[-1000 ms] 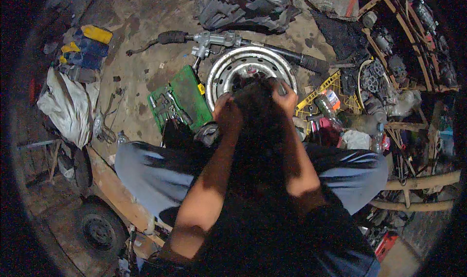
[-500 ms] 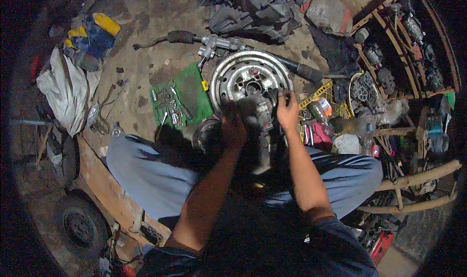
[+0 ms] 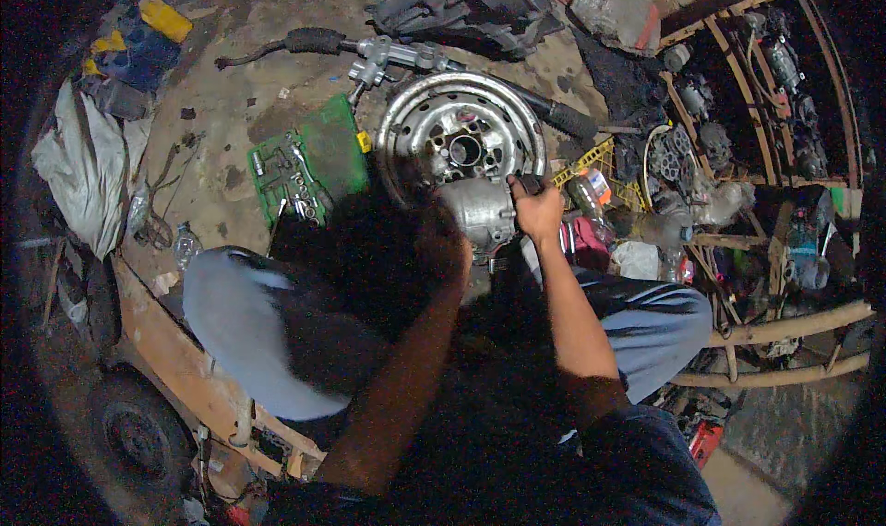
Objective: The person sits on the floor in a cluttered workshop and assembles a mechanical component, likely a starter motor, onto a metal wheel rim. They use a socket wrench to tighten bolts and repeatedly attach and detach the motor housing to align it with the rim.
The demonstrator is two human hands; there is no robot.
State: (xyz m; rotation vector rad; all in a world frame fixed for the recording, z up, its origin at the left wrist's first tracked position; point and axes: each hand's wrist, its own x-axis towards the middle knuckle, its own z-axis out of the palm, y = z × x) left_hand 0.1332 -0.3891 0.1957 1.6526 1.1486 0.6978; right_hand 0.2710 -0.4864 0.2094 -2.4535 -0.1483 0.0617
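A silver, rounded metal housing with a flanged end (image 3: 482, 209), apparently a vehicle part, is held between my hands in front of my lap. My right hand (image 3: 540, 214) grips its right side, the thumb and fingers curled at a dark piece there. On the left side, my left hand (image 3: 448, 247) lies in deep shadow against the housing; its fingers barely show. Just beyond, a steel wheel rim (image 3: 434, 118) lies flat on the floor, partly covered by the housing. A green tool case (image 3: 338, 152) with sockets and a ratchet lies open left of the rim.
A steering rack (image 3: 406, 55) lies behind the rim, with black plastic parts (image 3: 471, 17) farther off. At right are a yellow plastic crate (image 3: 583, 164), bottles and a wooden rack (image 3: 746, 111) of metal parts. A wooden board (image 3: 175, 341) and tyre (image 3: 138, 429) sit left.
The housing has turned in my hands, and its silver side now shows in the light. My view has shifted, so the surroundings sit farther left.
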